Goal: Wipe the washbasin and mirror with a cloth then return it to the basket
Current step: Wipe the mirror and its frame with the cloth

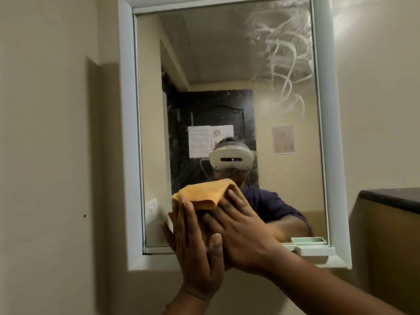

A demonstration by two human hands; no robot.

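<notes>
Cloth point(202, 193), orange and folded, sits pressed against the lower mirror point(227, 76) under both hands; left hand point(195, 253) lies flat with fingers apart, right hand point(243, 233) overlaps it, adding pressure for wiping; smears remain at upper right; pale green tray point(314, 248) on the frame ledge seems empty; basket out of view.

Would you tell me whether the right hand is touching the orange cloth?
Touching: the head view shows the right hand pressed flat on the orange cloth.
</notes>
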